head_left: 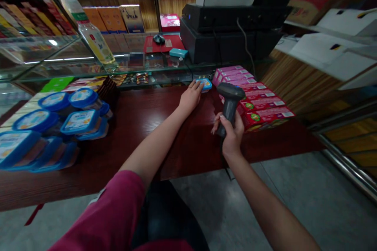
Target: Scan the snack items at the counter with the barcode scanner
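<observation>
My right hand (231,135) is wrapped around the handle of a dark grey barcode scanner (230,104), its head upright above the fist. Farther back, my left hand (191,97) reaches across the dark red-brown table to a small plastic container (207,84) with a blue lid. The fingers of that hand lie over the container's left side, and the thumb is hidden. Stacked at the left are several blue-lidded plastic containers (81,121), round and rectangular. Just beyond the scanner runs a row of red boxes (266,104) and pink boxes (232,73).
A bottle (96,41) stands on the glass counter (165,62) behind the table (141,113). Black machines (229,35) sit at the back right, with a mouse (159,39) on a red mat nearby. White cartons (330,55) fill the right side.
</observation>
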Action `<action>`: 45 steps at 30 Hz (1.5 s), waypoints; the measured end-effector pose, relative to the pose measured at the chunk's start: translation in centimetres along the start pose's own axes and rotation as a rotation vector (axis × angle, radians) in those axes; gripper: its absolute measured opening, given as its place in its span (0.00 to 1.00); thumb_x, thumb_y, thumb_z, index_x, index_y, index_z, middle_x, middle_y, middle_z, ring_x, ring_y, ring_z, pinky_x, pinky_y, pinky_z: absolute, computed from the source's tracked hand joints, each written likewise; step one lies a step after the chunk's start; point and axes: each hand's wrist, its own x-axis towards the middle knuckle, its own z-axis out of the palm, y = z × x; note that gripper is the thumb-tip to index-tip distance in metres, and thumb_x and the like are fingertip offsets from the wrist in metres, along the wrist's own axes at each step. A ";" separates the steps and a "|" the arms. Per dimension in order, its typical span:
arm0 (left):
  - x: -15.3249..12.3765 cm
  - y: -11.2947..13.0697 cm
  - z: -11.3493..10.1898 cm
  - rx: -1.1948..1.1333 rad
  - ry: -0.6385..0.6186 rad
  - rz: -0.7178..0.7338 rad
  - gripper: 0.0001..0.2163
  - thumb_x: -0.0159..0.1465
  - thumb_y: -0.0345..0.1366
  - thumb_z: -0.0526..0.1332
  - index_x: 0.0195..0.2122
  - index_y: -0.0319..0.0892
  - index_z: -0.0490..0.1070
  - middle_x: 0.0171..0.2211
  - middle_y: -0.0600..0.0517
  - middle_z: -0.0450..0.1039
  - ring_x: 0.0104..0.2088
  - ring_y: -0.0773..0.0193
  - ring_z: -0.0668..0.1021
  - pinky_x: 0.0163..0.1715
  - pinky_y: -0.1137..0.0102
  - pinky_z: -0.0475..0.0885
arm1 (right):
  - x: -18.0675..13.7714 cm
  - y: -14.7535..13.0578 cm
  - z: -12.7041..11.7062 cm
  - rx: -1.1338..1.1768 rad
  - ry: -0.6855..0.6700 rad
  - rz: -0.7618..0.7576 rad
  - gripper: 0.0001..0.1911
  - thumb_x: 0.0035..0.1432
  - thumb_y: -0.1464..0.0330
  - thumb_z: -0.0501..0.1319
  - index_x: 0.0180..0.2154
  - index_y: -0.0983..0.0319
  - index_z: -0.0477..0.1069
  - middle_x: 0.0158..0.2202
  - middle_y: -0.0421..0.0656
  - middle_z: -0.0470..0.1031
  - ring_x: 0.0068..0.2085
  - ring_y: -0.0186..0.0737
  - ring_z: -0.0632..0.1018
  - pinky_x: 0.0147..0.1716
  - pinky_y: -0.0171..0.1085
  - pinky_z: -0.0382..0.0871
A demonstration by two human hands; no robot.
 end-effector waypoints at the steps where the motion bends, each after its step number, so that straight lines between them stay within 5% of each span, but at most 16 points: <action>1: 0.8 0.2 0.4 0.000 -0.013 -0.006 0.28 0.72 0.23 0.54 0.73 0.42 0.66 0.75 0.42 0.65 0.78 0.51 0.62 0.74 0.55 0.67 | 0.1 0.0 0.0 0.004 0.010 0.002 0.11 0.61 0.63 0.70 0.43 0.56 0.72 0.31 0.36 0.76 0.20 0.31 0.72 0.17 0.34 0.70; 7: 2.4 -0.1 1.4 -0.012 -0.032 -0.063 0.36 0.70 0.25 0.54 0.80 0.47 0.53 0.81 0.50 0.50 0.79 0.47 0.60 0.72 0.49 0.69 | 0.3 -0.1 -0.2 -0.023 -0.018 -0.005 0.10 0.62 0.62 0.68 0.42 0.55 0.70 0.31 0.36 0.76 0.21 0.32 0.72 0.18 0.34 0.71; 10: 1.5 0.2 0.6 -0.038 0.024 -0.100 0.40 0.69 0.26 0.54 0.82 0.46 0.46 0.82 0.48 0.45 0.78 0.49 0.63 0.69 0.52 0.73 | 0.3 -0.1 -0.2 -0.026 -0.043 0.014 0.11 0.62 0.62 0.69 0.43 0.55 0.70 0.31 0.36 0.77 0.20 0.32 0.72 0.18 0.35 0.71; 13: -1.1 1.1 -1.2 0.018 0.043 -0.031 0.37 0.70 0.26 0.52 0.81 0.40 0.48 0.81 0.43 0.49 0.75 0.54 0.69 0.68 0.57 0.72 | 0.3 0.0 -0.4 -0.035 -0.105 0.050 0.11 0.61 0.62 0.70 0.42 0.56 0.71 0.31 0.36 0.77 0.20 0.32 0.72 0.18 0.35 0.71; 19: -11.7 -0.1 -7.0 0.270 0.049 0.162 0.29 0.74 0.28 0.51 0.76 0.37 0.61 0.77 0.45 0.62 0.77 0.60 0.65 0.77 0.61 0.61 | 0.1 0.0 -0.3 -0.084 -0.335 0.150 0.12 0.61 0.58 0.71 0.42 0.56 0.75 0.39 0.44 0.85 0.20 0.37 0.75 0.20 0.41 0.72; 23: -21.0 -3.4 -12.5 0.425 0.125 0.179 0.30 0.76 0.28 0.50 0.79 0.42 0.55 0.78 0.49 0.60 0.79 0.60 0.60 0.79 0.61 0.56 | -0.9 0.2 1.6 -0.068 -0.394 0.225 0.17 0.57 0.57 0.74 0.46 0.54 0.77 0.50 0.47 0.87 0.21 0.37 0.77 0.21 0.41 0.73; 26: -27.5 -5.6 -17.1 0.445 0.256 0.028 0.32 0.78 0.30 0.50 0.81 0.51 0.48 0.77 0.53 0.61 0.78 0.60 0.63 0.81 0.57 0.50 | -2.5 0.4 4.4 -0.011 -0.459 0.293 0.18 0.58 0.55 0.73 0.47 0.54 0.77 0.54 0.46 0.86 0.22 0.36 0.78 0.21 0.39 0.73; 30: -33.1 -8.2 -23.0 0.418 0.613 -0.338 0.30 0.73 0.45 0.66 0.75 0.59 0.63 0.76 0.48 0.64 0.79 0.42 0.60 0.80 0.39 0.42 | -5.1 0.9 9.0 0.084 -0.551 0.377 0.19 0.58 0.54 0.71 0.46 0.57 0.78 0.54 0.47 0.87 0.22 0.34 0.77 0.20 0.37 0.71; 33: -35.1 -9.8 -26.0 0.347 0.762 -0.525 0.39 0.62 0.53 0.76 0.72 0.54 0.67 0.76 0.40 0.60 0.77 0.33 0.58 0.78 0.35 0.47 | -6.7 1.3 12.0 0.131 -0.619 0.426 0.19 0.57 0.54 0.71 0.46 0.58 0.79 0.53 0.48 0.87 0.21 0.34 0.76 0.20 0.36 0.70; 36: -36.1 -11.3 -26.7 0.178 0.767 -0.606 0.41 0.58 0.52 0.79 0.70 0.51 0.66 0.70 0.39 0.64 0.73 0.37 0.66 0.75 0.40 0.61 | -7.8 1.6 13.8 0.131 -0.687 0.450 0.19 0.56 0.54 0.71 0.44 0.58 0.78 0.51 0.48 0.87 0.21 0.34 0.76 0.20 0.36 0.70; 41: -36.9 -12.0 -25.6 0.040 0.830 -0.622 0.35 0.62 0.47 0.76 0.67 0.47 0.65 0.64 0.42 0.71 0.68 0.46 0.73 0.71 0.51 0.69 | -8.2 2.2 14.0 0.079 -0.730 0.455 0.19 0.54 0.55 0.72 0.42 0.59 0.77 0.49 0.49 0.88 0.21 0.34 0.77 0.20 0.37 0.71; 45: -36.1 -9.8 -26.0 -0.109 0.916 -0.550 0.38 0.64 0.47 0.76 0.70 0.51 0.59 0.70 0.43 0.66 0.73 0.47 0.69 0.73 0.53 0.68 | -7.7 2.4 13.5 0.111 -0.688 0.469 0.18 0.54 0.56 0.72 0.42 0.60 0.77 0.49 0.50 0.88 0.22 0.33 0.77 0.21 0.36 0.69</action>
